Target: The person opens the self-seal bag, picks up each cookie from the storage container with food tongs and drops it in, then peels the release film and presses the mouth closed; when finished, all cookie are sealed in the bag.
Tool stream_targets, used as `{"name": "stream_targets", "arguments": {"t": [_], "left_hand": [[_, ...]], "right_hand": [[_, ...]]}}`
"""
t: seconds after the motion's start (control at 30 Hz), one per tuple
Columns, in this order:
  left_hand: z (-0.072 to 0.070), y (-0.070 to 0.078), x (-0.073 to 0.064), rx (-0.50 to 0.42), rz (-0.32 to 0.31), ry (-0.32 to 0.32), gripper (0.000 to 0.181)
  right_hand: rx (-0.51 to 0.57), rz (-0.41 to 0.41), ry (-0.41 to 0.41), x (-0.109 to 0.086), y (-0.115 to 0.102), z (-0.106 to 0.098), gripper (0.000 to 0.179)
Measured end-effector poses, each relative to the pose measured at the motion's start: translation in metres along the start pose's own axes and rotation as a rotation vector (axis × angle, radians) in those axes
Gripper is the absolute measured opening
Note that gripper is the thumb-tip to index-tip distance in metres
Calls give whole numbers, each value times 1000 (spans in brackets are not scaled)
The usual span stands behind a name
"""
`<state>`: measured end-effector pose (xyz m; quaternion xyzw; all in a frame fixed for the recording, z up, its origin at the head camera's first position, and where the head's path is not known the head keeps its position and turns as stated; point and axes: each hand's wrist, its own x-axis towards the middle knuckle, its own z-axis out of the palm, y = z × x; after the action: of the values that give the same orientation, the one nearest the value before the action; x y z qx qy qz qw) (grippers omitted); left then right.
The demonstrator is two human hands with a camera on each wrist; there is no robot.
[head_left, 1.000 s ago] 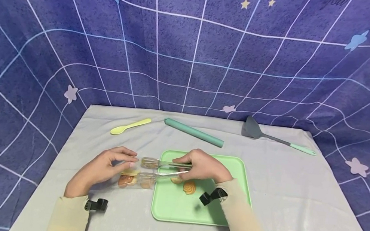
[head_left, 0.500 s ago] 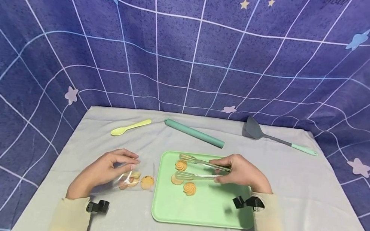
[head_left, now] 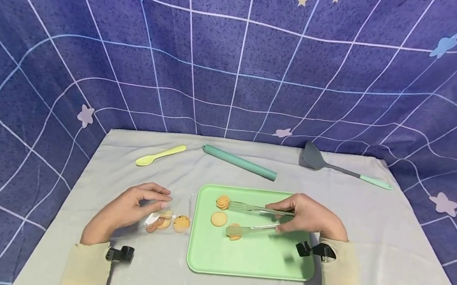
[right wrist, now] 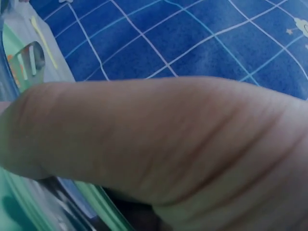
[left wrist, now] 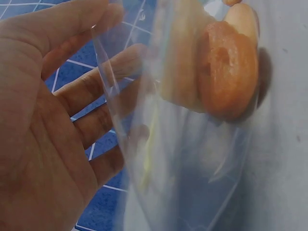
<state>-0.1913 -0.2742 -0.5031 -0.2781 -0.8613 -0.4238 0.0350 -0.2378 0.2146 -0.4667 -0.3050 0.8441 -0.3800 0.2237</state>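
The left hand (head_left: 127, 206) pinches the edge of a clear plastic bag (left wrist: 192, 207) between thumb and forefinger, the other fingers spread and seen through the film. In the bag, which is just left of a light green tray (head_left: 189, 250), are a round speckled cookie (head_left: 181, 224), a glossy brown cookie (left wrist: 231, 72) and some paler pieces. The right hand (head_left: 310, 216) grips slotted metal tongs (head_left: 253, 229) over the tray, their two arms spread well apart. The far arm's tip is right beside a swirled cookie (head_left: 222, 202) near the tray's far left corner; the near arm's tip overlaps a second swirled cookie (head_left: 235, 238), though whether it touches cannot be told. A plain round cookie (head_left: 218, 219) is between those two, toward the tray's left side. Farther back on the cloth-covered tabletop (head_left: 367, 250) lie a yellow spoon (head_left: 161, 155), a green rolling pin (head_left: 240, 162) and a dark grey turner (head_left: 313, 158) with a mint handle, before a blue star-patterned backdrop (head_left: 217, 85).
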Motion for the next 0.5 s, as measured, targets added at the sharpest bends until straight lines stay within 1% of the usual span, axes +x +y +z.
{"name": "stream_targets", "arguments": {"t": [0.1,0.2,0.5], "left_hand": [[0,0,0,-2,2,0,19],[0,0,0,0,2,5,19],[2,1,1,-1,14,12,19]], "right_hand": [[-9,4,-28,-1,-4,-1,56],[-24,1,-35,-6,-7,-3,56],[-62,47,47,-22,3,-16,54]]}}
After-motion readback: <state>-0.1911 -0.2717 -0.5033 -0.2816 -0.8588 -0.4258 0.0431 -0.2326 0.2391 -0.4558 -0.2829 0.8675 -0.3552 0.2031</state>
